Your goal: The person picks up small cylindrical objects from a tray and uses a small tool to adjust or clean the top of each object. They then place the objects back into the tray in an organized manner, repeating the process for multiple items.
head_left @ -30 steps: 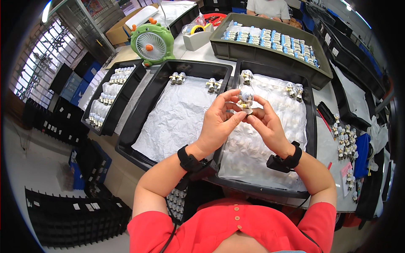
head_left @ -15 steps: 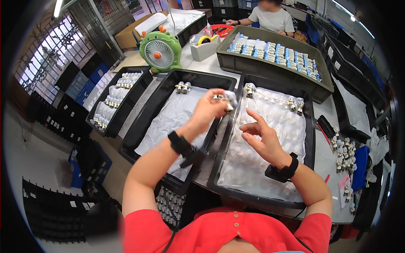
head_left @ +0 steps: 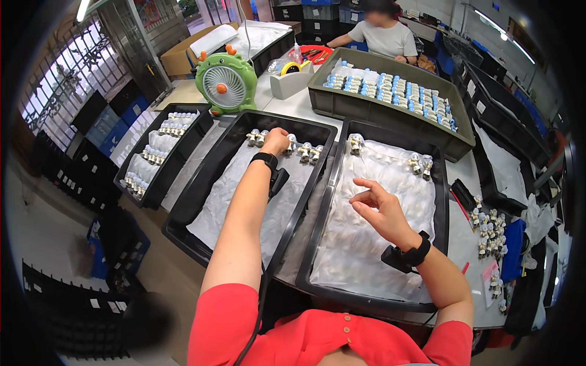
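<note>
My left hand (head_left: 276, 142) is at the far side of the left black tray (head_left: 183, 215), its fingers closed and partly hidden, on a small figurine (head_left: 290, 144) with a pale grey-white head. Two like figurines (head_left: 257, 138) stand left of the hand, and another pair (head_left: 311, 154) stands to its right. All are on white sheeting (head_left: 235, 198) lining the tray. Over the right black tray (head_left: 312, 247) hovers my right hand (head_left: 381, 210), thumb and fingers apart, holding nothing. That tray carries a single figurine (head_left: 355, 144) at far left and a pair (head_left: 420, 165) at far right, on translucent wrapping.
Behind stands a large olive tray (head_left: 390, 113) of blue-and-white figurines, near a green fan (head_left: 224, 82) and a tape holder (head_left: 292, 84). A narrow black tray (head_left: 195, 134) of figurines is at left. Loose figurines (head_left: 490, 232) lie at right. A co-worker (head_left: 384, 38) sits beyond.
My left hand has moved left and down into the left tray from above the gap between the trays, bringing the figurine along. My right hand has stayed nearly still, open.
</note>
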{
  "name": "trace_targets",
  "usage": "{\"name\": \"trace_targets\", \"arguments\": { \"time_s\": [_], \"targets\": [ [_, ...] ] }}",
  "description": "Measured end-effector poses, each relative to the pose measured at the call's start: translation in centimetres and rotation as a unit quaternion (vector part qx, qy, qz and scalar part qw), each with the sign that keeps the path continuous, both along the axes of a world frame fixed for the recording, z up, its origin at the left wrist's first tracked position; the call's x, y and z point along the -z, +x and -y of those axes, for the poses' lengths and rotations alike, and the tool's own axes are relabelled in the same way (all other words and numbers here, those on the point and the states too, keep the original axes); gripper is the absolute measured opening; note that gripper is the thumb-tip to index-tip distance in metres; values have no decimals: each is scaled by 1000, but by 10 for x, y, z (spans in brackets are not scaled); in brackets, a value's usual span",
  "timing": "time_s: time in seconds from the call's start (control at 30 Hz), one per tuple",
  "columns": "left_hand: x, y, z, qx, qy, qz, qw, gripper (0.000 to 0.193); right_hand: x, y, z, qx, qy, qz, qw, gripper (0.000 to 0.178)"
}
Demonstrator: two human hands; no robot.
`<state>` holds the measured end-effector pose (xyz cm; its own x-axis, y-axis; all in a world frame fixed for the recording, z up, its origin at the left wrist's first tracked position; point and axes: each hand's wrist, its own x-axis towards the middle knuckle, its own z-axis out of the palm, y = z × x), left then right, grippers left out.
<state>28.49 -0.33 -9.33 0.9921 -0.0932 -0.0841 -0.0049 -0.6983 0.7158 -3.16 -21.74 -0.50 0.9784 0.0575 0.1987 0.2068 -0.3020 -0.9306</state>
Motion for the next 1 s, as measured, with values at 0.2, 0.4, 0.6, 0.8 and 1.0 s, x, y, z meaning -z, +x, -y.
{"name": "trace_targets", "arguments": {
  "time_s": [0.2, 0.4, 0.6, 0.8, 1.0],
  "targets": [
    [-18, -21, 8, 27, -121, -141, 982, 33, 4, 17, 16, -54, -36, -76, 995, 33],
    [-11, -30, 6, 42, -160, -114, 980, 38, 17, 86, 58, -24, -248, -64, 966, 32],
    [-37, -57, -3, 117, -37, 39, 992, 44, 58, 147, 64, 142, -304, -44, 941, 37],
    [-99, -139, -13, 211, -241, -43, 946, 34, 69, 155, 53, 205, -268, -74, 938, 34],
    [-118, -181, -5, 296, -275, -86, 911, 37, 70, 159, 72, 201, -151, -88, 964, 27]
  ]
}}
